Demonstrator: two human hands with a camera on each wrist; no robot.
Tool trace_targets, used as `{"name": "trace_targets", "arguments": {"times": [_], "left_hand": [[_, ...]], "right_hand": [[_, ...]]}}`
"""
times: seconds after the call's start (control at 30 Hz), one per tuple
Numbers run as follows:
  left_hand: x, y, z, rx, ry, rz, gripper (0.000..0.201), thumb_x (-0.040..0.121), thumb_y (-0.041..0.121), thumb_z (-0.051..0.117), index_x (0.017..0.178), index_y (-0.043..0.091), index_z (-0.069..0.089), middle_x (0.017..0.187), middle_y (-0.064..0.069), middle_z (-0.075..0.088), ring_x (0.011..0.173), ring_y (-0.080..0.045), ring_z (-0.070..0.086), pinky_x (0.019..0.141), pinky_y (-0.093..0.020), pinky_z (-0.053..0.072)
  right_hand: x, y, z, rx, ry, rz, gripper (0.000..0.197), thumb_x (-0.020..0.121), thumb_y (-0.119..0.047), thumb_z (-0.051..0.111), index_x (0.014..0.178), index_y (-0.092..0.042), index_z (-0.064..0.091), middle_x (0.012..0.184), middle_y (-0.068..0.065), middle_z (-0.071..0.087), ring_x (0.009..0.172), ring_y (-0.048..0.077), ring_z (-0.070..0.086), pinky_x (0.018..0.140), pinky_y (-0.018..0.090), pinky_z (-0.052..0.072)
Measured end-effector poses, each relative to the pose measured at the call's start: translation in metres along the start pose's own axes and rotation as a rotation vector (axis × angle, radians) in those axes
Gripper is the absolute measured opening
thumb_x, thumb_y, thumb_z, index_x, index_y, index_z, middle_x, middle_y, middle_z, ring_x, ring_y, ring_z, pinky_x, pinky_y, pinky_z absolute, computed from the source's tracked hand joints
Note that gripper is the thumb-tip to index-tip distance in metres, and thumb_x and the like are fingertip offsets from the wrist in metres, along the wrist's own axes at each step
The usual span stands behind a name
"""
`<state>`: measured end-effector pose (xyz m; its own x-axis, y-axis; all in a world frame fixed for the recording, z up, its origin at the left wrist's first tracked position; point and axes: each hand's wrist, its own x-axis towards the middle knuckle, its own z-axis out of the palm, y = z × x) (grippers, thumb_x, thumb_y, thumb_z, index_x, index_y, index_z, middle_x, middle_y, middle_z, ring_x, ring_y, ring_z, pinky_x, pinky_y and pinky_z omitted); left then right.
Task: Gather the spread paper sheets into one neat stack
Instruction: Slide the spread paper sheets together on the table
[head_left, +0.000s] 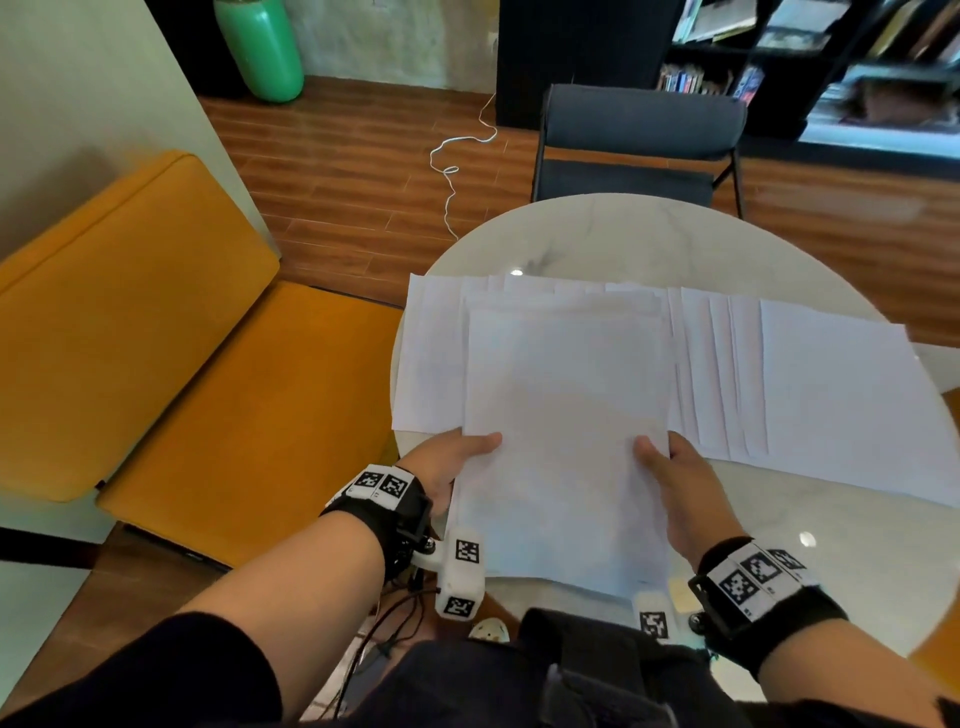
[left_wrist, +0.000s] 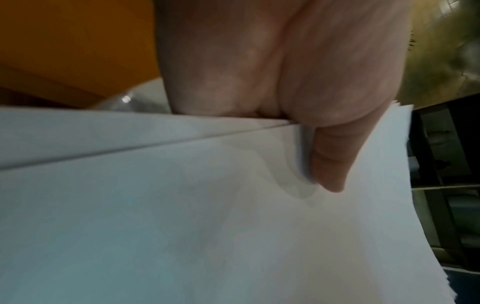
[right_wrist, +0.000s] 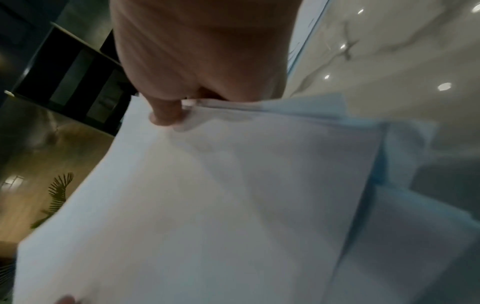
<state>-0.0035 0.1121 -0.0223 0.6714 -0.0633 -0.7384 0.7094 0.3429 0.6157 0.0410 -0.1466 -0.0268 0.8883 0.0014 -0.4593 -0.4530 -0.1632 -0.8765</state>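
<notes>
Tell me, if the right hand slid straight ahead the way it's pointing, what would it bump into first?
Probably the fanned sheets lying on the round table, just beyond the right hand. It pinches the held stack by its right edge and points away from the person. How high the hand sits above those sheets is unclear.

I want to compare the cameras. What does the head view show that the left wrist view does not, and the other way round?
Only the head view shows the right hand, the fanned sheets on the round table and the grey chair. Only the left wrist view shows the thumb pressed on the held stack from close up. Both show the left hand gripping the stack's edge.
</notes>
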Motion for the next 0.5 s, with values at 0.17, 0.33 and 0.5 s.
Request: {"name": "trace_targets", "arguments": {"times": [0.17,0.33,0.5], "left_hand": [[0.021,0.005,0.038,0.182,-0.038,0.032,0.105,0.048,0.053,0.089,0.132,0.003,0.053,0.136,-0.014,0.058,0.129,-0.032,0.05,0.114,-0.048,0.032],[0.039,0.013,0.085,0.302,0.093,0.097,0.062,0.085,0.04,0.067,0.132,0.004,0.052,0.13,-0.011,0.061,0.118,-0.029,0.057,0.106,-0.041,0.042],[0.052,-0.003,0.115,0.382,0.149,0.123,0.04,0.093,0.031,0.058,0.121,0.003,0.06,0.114,-0.013,0.067,0.099,-0.027,0.063,0.088,-0.033,0.049]], "right_hand": [[0.003,-0.003,-0.017,0.111,-0.019,-0.028,0.046,0.084,-0.024,0.068,0.127,-0.018,0.052,0.12,0.005,0.066,0.108,0.024,0.063,0.097,0.044,0.048],[0.014,-0.004,-0.068,-0.076,0.096,-0.083,0.016,0.085,-0.021,0.066,0.1,-0.017,0.062,0.093,0.003,0.069,0.082,0.024,0.064,0.08,0.037,0.051],[0.034,0.005,-0.133,-0.176,0.235,-0.035,0.013,0.088,-0.019,0.061,0.096,-0.01,0.066,0.078,0.006,0.065,0.065,0.019,0.055,0.064,0.031,0.046]]}}
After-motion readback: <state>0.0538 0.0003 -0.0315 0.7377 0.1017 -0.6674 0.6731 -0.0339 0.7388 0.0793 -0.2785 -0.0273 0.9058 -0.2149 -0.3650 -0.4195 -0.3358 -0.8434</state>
